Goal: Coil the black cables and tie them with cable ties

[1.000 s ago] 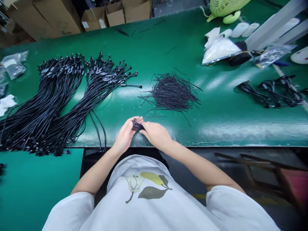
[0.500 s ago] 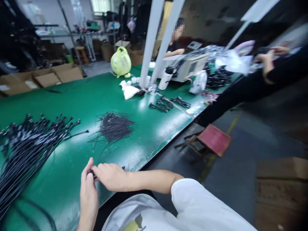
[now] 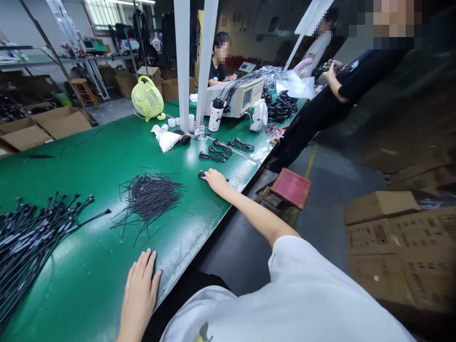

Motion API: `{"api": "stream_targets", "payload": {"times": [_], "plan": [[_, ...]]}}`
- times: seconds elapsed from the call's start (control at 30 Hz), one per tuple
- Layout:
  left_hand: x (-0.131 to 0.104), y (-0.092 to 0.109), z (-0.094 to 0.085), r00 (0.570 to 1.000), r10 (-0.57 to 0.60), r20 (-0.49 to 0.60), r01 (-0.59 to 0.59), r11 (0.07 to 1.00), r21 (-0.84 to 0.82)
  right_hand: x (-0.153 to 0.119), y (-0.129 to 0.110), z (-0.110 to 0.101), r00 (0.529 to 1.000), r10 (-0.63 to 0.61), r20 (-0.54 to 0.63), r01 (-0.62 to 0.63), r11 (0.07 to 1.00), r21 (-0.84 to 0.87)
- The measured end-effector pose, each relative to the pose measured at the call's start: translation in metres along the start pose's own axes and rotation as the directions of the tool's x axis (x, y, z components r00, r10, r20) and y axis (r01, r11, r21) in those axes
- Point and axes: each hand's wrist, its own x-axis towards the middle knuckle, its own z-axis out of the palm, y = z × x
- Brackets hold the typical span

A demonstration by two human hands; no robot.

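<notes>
Listing by position from the heap of thin black strips (image 3: 153,195), which lies loose on the green table (image 3: 81,159):

Right hand (image 3: 215,180): right of the heap and slightly beyond it; palm down, fingers curled over a black cable bundle (image 3: 202,175). One end of the bundle shows past the fingertips, another beside the wrist; the middle is hidden.

Left hand (image 3: 139,285): on the near side of the heap, apart from it; palm down on the table, fingers extended, thumb spread, holding nothing visible.

Long black cables (image 3: 39,232): many, left of the heap, connector ends pointing towards it.

Folded cable bundles (image 3: 241,144): several, beyond and right of the heap, farther off than the right hand.

White bag (image 3: 168,141): beyond the heap, near a pair of pale posts (image 3: 183,71).

Green fan (image 3: 147,99): farther beyond the heap.

White bottle (image 3: 215,117): beyond and right of the heap, just beside a boxy instrument (image 3: 245,97).

White fan (image 3: 259,117): same direction, right of the bottle.

Red-topped stool (image 3: 291,188): well right of the heap, past the table edge.

Co-worker in black (image 3: 352,90): far right, beyond the stool; hands raised around an indistinct dark item.
</notes>
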Motion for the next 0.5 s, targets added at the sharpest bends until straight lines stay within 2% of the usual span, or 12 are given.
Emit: {"api": "stream_targets", "payload": {"times": [0.13,0.27,0.4,0.5], "plan": [[0.017,-0.004,-0.004,1.0,0.012,-0.015,-0.011,0.997,0.082,0.028,0.033,0.006,0.998,0.036,-0.045,-0.037,0.999,-0.019],[0.022,-0.004,-0.003,0.999,0.022,-0.041,-0.017,0.993,0.118,0.068,0.047,0.009,0.99,0.079,-0.116,-0.081,0.997,-0.007],[0.019,-0.005,0.001,0.998,0.027,-0.056,-0.02,0.992,0.127,0.098,0.055,0.019,0.961,0.23,-0.155,-0.227,0.973,0.042],[0.018,-0.006,0.006,0.997,0.015,-0.078,-0.005,0.992,0.126,0.105,0.072,0.023,0.936,0.309,-0.169,-0.301,0.951,0.072]]}}
